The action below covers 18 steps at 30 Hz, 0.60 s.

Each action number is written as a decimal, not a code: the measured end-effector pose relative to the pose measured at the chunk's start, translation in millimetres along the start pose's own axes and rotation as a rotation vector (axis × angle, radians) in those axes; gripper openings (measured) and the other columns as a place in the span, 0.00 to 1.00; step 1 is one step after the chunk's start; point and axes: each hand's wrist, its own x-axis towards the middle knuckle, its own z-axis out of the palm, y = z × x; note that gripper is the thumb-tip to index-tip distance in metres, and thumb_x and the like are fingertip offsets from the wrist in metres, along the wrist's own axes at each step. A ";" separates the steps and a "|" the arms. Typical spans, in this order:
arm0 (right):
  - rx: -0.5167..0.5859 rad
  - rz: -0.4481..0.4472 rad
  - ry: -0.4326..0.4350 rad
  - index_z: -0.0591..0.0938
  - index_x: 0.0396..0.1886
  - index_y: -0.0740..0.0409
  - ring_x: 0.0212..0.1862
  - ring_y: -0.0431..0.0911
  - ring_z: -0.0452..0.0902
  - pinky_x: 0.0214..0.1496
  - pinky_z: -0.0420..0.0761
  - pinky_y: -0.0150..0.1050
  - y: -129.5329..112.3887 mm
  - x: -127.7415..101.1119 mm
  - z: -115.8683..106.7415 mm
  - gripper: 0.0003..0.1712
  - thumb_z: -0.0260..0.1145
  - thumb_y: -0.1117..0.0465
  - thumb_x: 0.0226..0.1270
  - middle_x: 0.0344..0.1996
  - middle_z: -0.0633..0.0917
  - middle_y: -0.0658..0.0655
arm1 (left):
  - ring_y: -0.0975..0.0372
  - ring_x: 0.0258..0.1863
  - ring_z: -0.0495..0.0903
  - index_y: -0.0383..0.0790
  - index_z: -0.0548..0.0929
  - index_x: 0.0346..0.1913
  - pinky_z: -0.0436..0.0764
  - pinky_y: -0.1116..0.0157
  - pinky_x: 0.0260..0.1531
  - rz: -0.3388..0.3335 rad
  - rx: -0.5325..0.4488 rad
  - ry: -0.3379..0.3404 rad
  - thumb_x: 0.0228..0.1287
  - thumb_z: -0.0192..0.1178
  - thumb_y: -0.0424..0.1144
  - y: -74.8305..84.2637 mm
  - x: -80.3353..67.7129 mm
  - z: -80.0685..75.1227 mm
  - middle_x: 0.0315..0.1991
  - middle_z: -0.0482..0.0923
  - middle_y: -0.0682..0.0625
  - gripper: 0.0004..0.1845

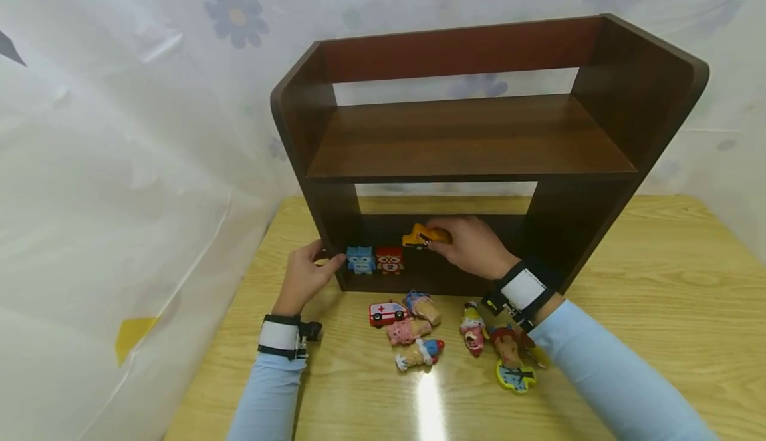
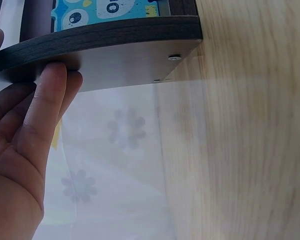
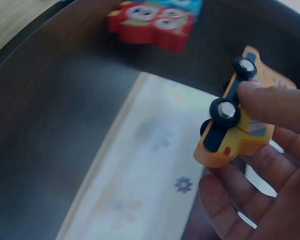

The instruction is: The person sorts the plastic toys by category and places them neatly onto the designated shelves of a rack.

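Note:
My right hand (image 1: 473, 247) pinches a small yellow toy car (image 1: 422, 236) inside the bottom compartment of a dark wooden shelf (image 1: 467, 142). The right wrist view shows the car (image 3: 240, 115) on its side between thumb and fingers, wheels toward the camera. A blue owl block (image 1: 360, 260) and a red owl block (image 1: 390, 260) stand at the compartment's left; the red block (image 3: 150, 20) lies beyond the car. My left hand (image 1: 306, 276) rests against the shelf's left side panel (image 2: 115, 47), fingers straight along it, with the blue block (image 2: 105, 11) just behind the edge.
Several small toys lie on the wooden table (image 1: 658, 308) before the shelf: an ambulance (image 1: 386, 312), little dolls (image 1: 413, 331), a figure on a yellow base (image 1: 513, 361). A flowered plastic sheet (image 1: 120, 161) hangs at the left and behind. The upper shelf board holds nothing.

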 end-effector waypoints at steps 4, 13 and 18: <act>-0.051 0.001 -0.023 0.85 0.52 0.58 0.40 0.49 0.85 0.42 0.85 0.48 9.4 -0.5 7.9 0.18 0.70 0.57 0.64 0.45 0.89 0.58 | 0.47 0.48 0.87 0.36 0.86 0.49 0.88 0.52 0.40 -0.003 0.004 -0.003 0.61 0.67 0.41 0.1 -2.3 -0.7 0.45 0.88 0.40 0.16; -0.114 0.102 -0.145 0.84 0.49 0.60 0.41 0.54 0.84 0.41 0.84 0.50 24.5 3.5 30.7 0.17 0.70 0.59 0.62 0.43 0.88 0.61 | 0.47 0.47 0.88 0.36 0.86 0.47 0.88 0.53 0.40 0.008 0.001 0.015 0.61 0.67 0.41 2.7 -2.2 0.0 0.44 0.88 0.41 0.15; -0.163 0.100 -0.205 0.84 0.46 0.59 0.39 0.53 0.84 0.39 0.85 0.48 31.2 0.5 44.4 0.15 0.72 0.59 0.60 0.41 0.89 0.60 | 0.48 0.47 0.88 0.36 0.86 0.47 0.89 0.55 0.39 0.014 0.013 0.004 0.61 0.67 0.41 3.3 -3.5 5.6 0.45 0.88 0.40 0.15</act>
